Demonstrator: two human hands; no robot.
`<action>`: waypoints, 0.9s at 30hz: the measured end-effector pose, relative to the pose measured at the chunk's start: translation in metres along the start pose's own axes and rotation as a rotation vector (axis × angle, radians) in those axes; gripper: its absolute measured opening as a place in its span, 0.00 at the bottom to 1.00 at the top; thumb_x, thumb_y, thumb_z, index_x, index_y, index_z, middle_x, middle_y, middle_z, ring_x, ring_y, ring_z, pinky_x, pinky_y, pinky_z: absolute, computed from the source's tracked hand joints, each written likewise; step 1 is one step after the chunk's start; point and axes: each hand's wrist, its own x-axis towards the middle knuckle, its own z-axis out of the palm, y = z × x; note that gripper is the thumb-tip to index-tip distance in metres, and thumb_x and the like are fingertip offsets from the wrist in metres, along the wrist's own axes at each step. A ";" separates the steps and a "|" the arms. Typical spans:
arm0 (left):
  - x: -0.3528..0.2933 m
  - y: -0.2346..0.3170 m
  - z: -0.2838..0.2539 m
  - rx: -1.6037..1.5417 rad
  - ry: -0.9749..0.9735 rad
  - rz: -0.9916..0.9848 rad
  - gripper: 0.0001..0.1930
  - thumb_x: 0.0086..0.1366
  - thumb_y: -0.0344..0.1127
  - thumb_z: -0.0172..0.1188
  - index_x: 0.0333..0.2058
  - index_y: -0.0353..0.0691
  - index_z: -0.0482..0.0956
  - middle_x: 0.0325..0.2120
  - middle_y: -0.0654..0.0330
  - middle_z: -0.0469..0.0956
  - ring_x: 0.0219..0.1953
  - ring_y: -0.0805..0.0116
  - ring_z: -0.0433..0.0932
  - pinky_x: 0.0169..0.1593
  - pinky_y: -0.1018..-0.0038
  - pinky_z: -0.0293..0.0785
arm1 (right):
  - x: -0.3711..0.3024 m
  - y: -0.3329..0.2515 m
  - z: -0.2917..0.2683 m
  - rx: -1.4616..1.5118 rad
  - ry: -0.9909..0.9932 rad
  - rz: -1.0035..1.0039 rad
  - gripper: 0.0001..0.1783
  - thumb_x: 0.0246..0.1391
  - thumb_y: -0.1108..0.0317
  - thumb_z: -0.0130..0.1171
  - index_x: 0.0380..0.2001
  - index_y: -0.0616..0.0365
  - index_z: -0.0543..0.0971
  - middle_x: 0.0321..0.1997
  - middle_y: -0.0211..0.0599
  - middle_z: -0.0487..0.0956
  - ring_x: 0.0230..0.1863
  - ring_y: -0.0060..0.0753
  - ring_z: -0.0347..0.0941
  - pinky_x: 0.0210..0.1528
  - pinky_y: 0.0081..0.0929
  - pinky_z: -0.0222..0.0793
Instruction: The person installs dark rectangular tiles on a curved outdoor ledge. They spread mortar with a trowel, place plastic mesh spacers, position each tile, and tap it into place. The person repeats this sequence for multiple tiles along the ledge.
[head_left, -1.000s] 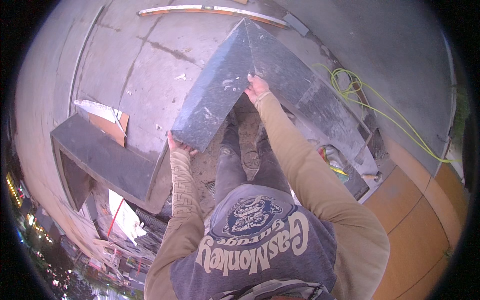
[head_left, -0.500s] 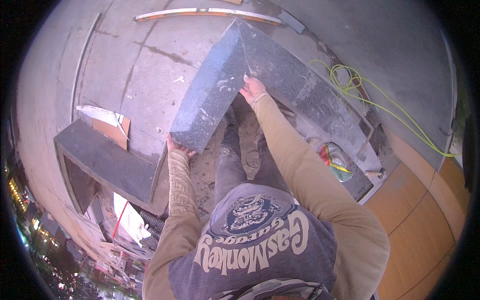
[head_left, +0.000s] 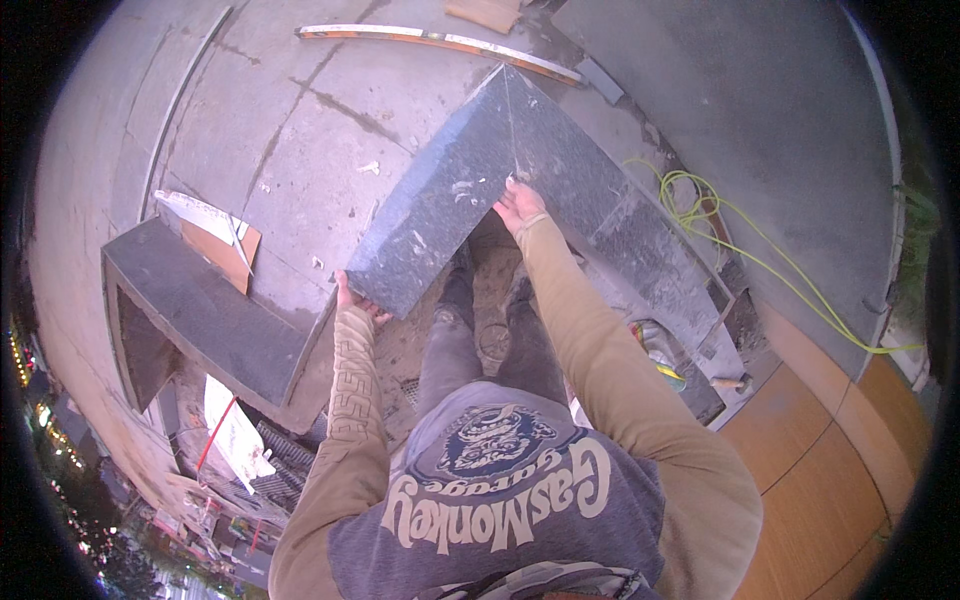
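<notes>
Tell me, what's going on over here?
A person standing on the inner side of an angled corner is holding a dark grey slab with both bare hands. The left hand grips its near end, and the right hand is at its inner edge, close to the seam with a second grey slab. The two slabs form a pointed corner. A long white-and-orange bar lies beyond it, and a dark box-like piece stands to the left.

A yellow-green cord (head_left: 800, 271) lies coiled at right, an orange-edged level (head_left: 440, 40) farther ahead.
</notes>
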 end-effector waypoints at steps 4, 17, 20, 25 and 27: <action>-0.001 0.004 0.007 -0.018 -0.002 0.025 0.64 0.46 0.80 0.53 0.68 0.38 0.41 0.68 0.52 0.47 0.69 0.52 0.48 0.65 0.40 0.45 | 0.006 -0.006 0.006 0.046 -0.041 -0.019 0.20 0.56 0.70 0.55 0.51 0.61 0.67 0.57 0.48 0.67 0.62 0.48 0.61 0.67 0.50 0.54; -0.016 -0.012 0.008 0.066 -0.071 0.209 0.61 0.48 0.78 0.53 0.69 0.42 0.44 0.70 0.51 0.45 0.69 0.48 0.49 0.62 0.37 0.47 | -0.013 -0.020 0.004 0.003 0.005 0.054 0.25 0.52 0.57 0.58 0.51 0.54 0.66 0.60 0.47 0.62 0.62 0.50 0.59 0.66 0.54 0.50; -0.004 -0.006 -0.016 -0.007 0.045 0.059 0.59 0.48 0.78 0.52 0.68 0.42 0.47 0.67 0.49 0.53 0.67 0.47 0.54 0.61 0.35 0.47 | -0.031 -0.010 0.008 0.029 -0.057 0.069 0.25 0.53 0.59 0.57 0.51 0.57 0.66 0.63 0.48 0.60 0.65 0.50 0.54 0.68 0.53 0.47; -0.023 -0.012 -0.006 0.018 -0.064 0.044 0.56 0.49 0.79 0.51 0.67 0.43 0.52 0.66 0.50 0.55 0.66 0.48 0.56 0.61 0.35 0.48 | -0.028 -0.023 -0.006 -0.036 -0.108 0.078 0.35 0.53 0.57 0.56 0.61 0.58 0.58 0.71 0.46 0.49 0.72 0.45 0.45 0.72 0.50 0.33; -0.021 -0.010 -0.006 0.039 -0.074 0.041 0.55 0.50 0.79 0.50 0.68 0.47 0.53 0.67 0.51 0.53 0.65 0.48 0.58 0.61 0.36 0.49 | -0.036 -0.028 0.001 -0.064 -0.001 0.082 0.27 0.56 0.58 0.52 0.57 0.57 0.63 0.65 0.47 0.57 0.67 0.47 0.52 0.69 0.50 0.43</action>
